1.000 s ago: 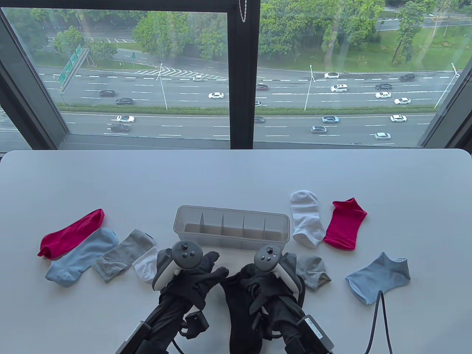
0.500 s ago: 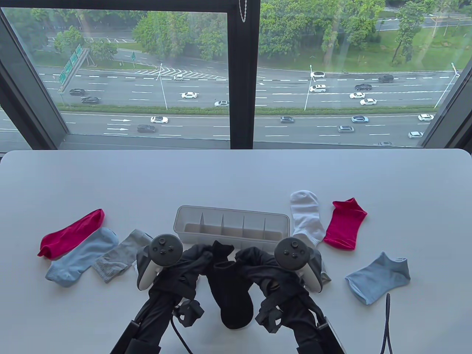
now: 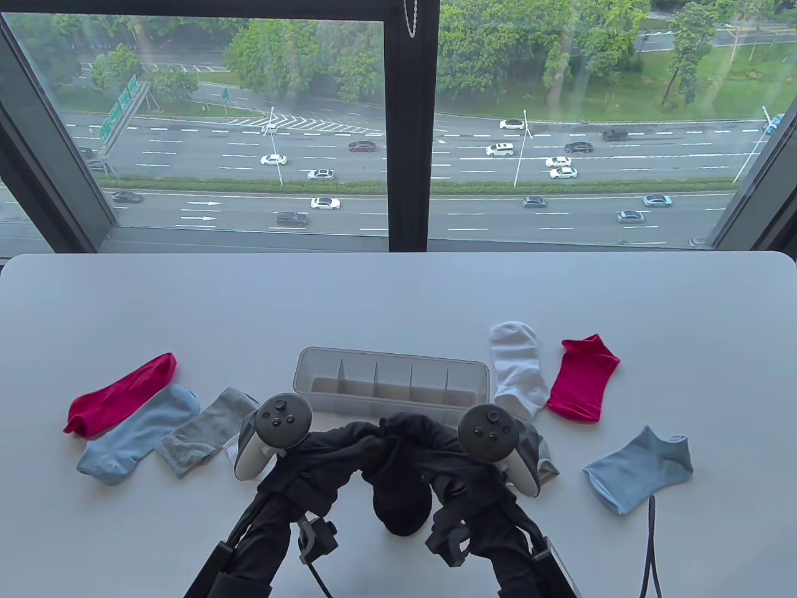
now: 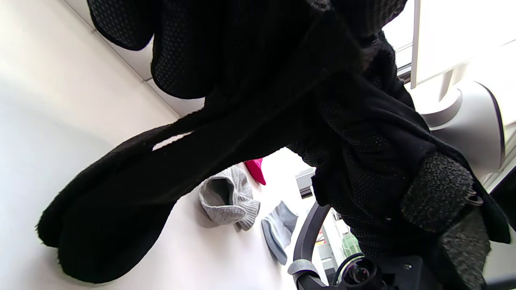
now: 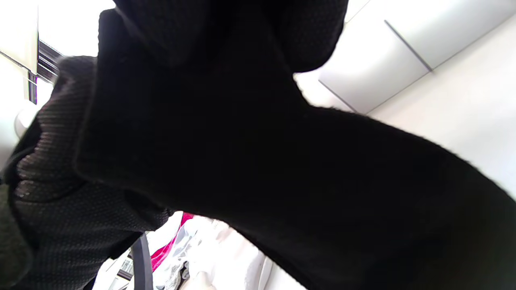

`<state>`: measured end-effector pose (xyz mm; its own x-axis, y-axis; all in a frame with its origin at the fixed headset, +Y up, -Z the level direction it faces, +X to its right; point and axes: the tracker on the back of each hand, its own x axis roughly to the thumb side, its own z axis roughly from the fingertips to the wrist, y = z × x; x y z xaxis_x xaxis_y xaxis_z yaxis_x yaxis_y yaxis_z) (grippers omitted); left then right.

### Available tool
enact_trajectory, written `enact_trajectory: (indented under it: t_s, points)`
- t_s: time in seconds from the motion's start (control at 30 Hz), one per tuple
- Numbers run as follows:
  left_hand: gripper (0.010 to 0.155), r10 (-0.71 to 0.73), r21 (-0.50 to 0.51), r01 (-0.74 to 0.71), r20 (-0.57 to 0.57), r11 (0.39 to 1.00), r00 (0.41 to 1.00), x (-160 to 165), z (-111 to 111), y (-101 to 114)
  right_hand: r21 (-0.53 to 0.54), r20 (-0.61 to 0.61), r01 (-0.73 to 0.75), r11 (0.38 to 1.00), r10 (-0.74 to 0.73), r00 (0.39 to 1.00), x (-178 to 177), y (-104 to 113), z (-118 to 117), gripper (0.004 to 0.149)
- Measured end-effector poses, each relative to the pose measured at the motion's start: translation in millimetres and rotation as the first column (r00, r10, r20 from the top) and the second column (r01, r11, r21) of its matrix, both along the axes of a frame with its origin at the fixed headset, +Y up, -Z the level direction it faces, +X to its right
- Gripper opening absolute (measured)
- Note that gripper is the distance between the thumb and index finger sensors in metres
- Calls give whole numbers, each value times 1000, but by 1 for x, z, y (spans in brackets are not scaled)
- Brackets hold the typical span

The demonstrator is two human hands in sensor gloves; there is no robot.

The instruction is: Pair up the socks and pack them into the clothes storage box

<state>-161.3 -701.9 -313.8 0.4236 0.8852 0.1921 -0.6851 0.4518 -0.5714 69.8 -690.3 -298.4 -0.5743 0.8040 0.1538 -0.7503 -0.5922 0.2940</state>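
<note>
Both gloved hands hold a bundle of black sock fabric just above the table, in front of the clear divided storage box. My left hand grips its left side and my right hand its right, the fingers meeting at the top. The toe end hangs down towards me. In the left wrist view the black fabric shows two layers lying together. It fills the right wrist view. All the box's compartments that I can see hold nothing.
Left of the hands lie a red sock, a light blue sock and a grey sock. To the right are a white sock, a red sock, a grey sock and a blue sock.
The hands lifted the black fabric from the table, spread apart, then drew together. The bundle now hangs shorter and more bunched than half a second ago.
</note>
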Motion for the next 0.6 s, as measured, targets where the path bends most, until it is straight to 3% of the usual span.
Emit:
enact_trajectory:
  t_s: [0.07,0.23,0.37,0.47,0.6]
  points:
    - [45,-46,39,48,-54,998,997,1,1,1,-1,37,-18,1000,18,999,1,-2,0,46]
    - [43,-139,104,143,-45,984,989,2,4,8,24,217,-102,995,94,972,18,-4,-4,43]
    - [43,-136,122,155,-155,980,979,0,2,8,-34,97,92,995,-88,991,16,-2,-4,40]
    - [45,-106,116,124,-146,986,984,-2,1,7,-82,-69,133,988,-139,988,7,0,-5,40]
    - [46,-29,91,34,-56,995,998,1,1,9,-47,-15,69,997,-70,997,1,-4,-2,40]
